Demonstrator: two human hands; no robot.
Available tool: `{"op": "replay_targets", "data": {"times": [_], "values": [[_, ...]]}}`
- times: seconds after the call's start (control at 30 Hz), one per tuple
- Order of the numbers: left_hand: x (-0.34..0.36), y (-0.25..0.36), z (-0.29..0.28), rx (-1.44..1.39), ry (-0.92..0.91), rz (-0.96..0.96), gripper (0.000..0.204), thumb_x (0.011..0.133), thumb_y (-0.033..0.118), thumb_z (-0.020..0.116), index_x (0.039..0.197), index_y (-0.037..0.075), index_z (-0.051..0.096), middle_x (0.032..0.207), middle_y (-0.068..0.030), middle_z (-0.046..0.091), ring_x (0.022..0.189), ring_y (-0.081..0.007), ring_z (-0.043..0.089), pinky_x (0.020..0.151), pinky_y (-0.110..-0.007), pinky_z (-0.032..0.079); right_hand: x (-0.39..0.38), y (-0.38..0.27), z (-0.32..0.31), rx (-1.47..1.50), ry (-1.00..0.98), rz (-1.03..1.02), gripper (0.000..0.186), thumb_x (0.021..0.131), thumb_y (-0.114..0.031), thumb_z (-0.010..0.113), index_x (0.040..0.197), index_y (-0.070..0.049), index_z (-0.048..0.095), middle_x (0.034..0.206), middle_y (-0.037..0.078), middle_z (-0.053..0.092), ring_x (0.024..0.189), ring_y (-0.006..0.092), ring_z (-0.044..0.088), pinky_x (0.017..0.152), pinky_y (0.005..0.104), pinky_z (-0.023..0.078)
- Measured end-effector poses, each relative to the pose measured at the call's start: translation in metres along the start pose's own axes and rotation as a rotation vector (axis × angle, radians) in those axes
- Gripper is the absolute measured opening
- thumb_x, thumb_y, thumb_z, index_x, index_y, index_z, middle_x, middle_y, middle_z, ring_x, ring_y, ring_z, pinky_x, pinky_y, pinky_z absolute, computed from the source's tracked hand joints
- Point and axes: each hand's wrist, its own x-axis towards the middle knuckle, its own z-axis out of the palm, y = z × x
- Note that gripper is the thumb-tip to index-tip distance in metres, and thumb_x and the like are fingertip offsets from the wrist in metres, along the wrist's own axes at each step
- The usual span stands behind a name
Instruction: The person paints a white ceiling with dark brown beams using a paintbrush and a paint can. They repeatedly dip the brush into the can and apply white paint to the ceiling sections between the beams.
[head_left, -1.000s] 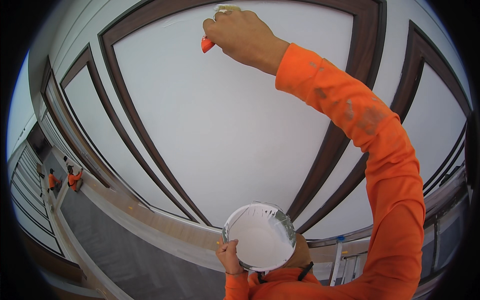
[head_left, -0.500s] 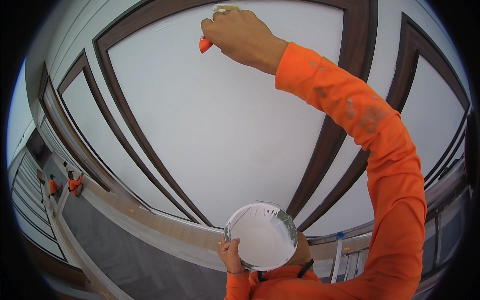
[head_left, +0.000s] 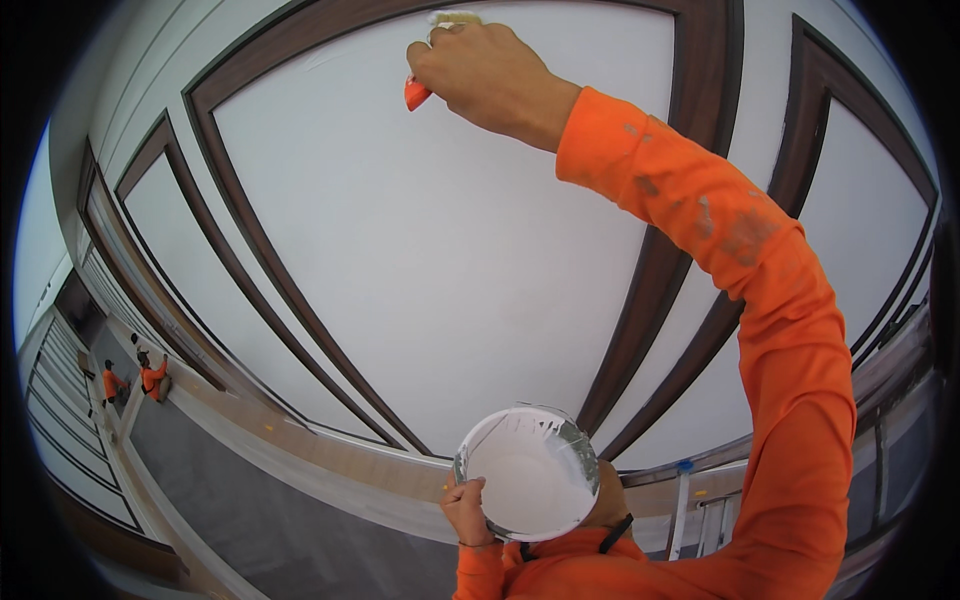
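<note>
My right hand (head_left: 497, 82), at the end of a raised orange sleeve, is closed around a paintbrush (head_left: 417, 94) with an orange-red handle end. Its pale bristles (head_left: 457, 18) show above my knuckles, near the top of the white wall panel (head_left: 430, 240) and its dark wood frame. Whether the bristles touch the surface I cannot tell. Low in front of my body, my left hand (head_left: 467, 510) grips the rim of a round paint bucket (head_left: 540, 480), thumb over the edge. White paint lies inside, with streaks and drips on its inner wall.
Dark brown trim (head_left: 664, 245) borders the panel. A metal ladder (head_left: 682, 505) with a blue tip stands at the lower right. Far left, two people (head_left: 153, 375) in orange tops are low by the wall. A grey covering (head_left: 270, 500) runs along the wooden floor.
The view has shifted slightly, so the wall frames sit a little further left. My right hand with the brush and my left hand with the bucket appear marginally further right.
</note>
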Motion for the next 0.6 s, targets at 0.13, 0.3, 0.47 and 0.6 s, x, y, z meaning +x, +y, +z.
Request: {"op": "replay_targets", "data": {"times": [0.13,0.3,0.47,0.6], "values": [[-0.006,0.019,0.01,0.0,-0.005,0.006,0.028,0.079,0.0,0.067,0.057,-0.002,0.05,0.089,-0.0019,0.057,0.068,-0.0093,0.046,0.062,-0.027,0.034,0.001,0.001,-0.006,0.024,-0.029,0.001,0.013,0.078,0.005,0.066,0.089,-0.003,0.065,0.083,0.013,0.069,0.084,0.0311,0.069,0.063,0.0423,0.056],[-0.004,0.022,0.013,-0.011,-0.001,0.031,0.031,0.079,0.0,0.066,0.055,0.0,0.046,0.079,-0.0009,0.054,0.063,-0.0087,0.043,0.06,-0.027,0.032,0.001,0.006,-0.002,0.0,0.034,0.014,0.012,0.087,-0.007,0.067,0.083,-0.013,0.076,0.078,0.008,0.072,0.073,0.0288,0.067,0.082,0.0381,0.053],[0.001,0.019,0.011,0.012,-0.04,0.061,0.03,0.08,0.0,0.065,0.056,-0.002,0.046,0.086,-0.0019,0.057,0.065,-0.0086,0.043,0.06,-0.027,0.033,-0.002,0.007,-0.006,0.026,0.055,-0.009,0.011,0.086,-0.007,0.067,0.083,-0.013,0.076,0.082,0.008,0.074,0.077,0.0288,0.067,0.08,0.0379,0.053],[0.003,0.025,0.015,0.012,-0.065,0.07,0.03,0.08,0.0,0.065,0.056,-0.002,0.047,0.088,-0.0018,0.057,0.066,-0.008,0.044,0.06,-0.028,0.033,-0.002,0.009,-0.008,-0.001,0.027,0.012,0.011,0.086,-0.007,0.067,0.083,-0.013,0.077,0.082,0.008,0.074,0.08,0.0295,0.067,0.079,0.0374,0.053]]}}
